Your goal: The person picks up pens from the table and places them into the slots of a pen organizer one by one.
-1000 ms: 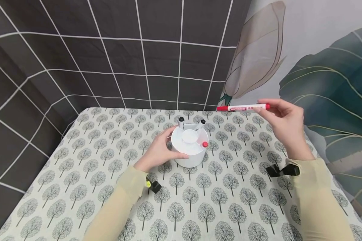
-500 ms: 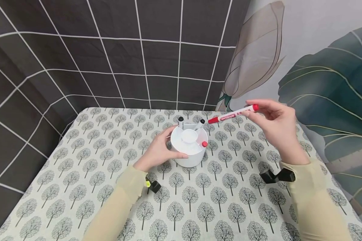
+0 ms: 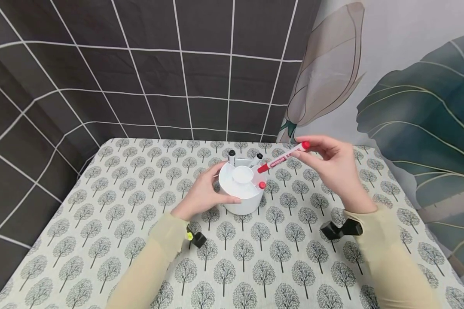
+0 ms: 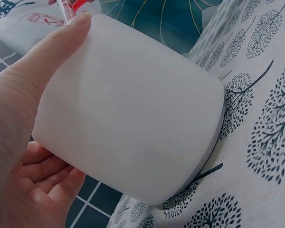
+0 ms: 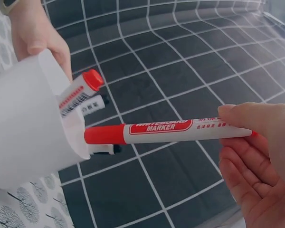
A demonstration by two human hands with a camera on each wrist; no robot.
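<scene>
A round white pen holder (image 3: 242, 205) with compartments stands on the table. My left hand (image 3: 206, 192) grips its left side, thumb along the near wall; the left wrist view shows the plain white wall (image 4: 133, 104) filling the hand. My right hand (image 3: 332, 167) pinches a red whiteboard marker (image 5: 161, 131) near its tail end. The marker slants down to the left, its red cap right at the holder's right rim. Two black-ended markers stand at the back of the holder, one upright (image 3: 232, 157), one leaning (image 3: 256, 159). Another red-ended marker (image 5: 83, 90) sits in the right compartment.
A cloth with a tree print (image 3: 224, 266) covers the table. A dark curtain with white grid lines (image 3: 139, 77) hangs behind and at the left; a floral one (image 3: 410, 107) hangs at the right. Each wrist wears a small black camera (image 3: 340, 228).
My right hand has moved left and slightly down, tilting the red marker from nearly level to slanting, its cap now at the holder's rim. The left hand and holder have stayed put.
</scene>
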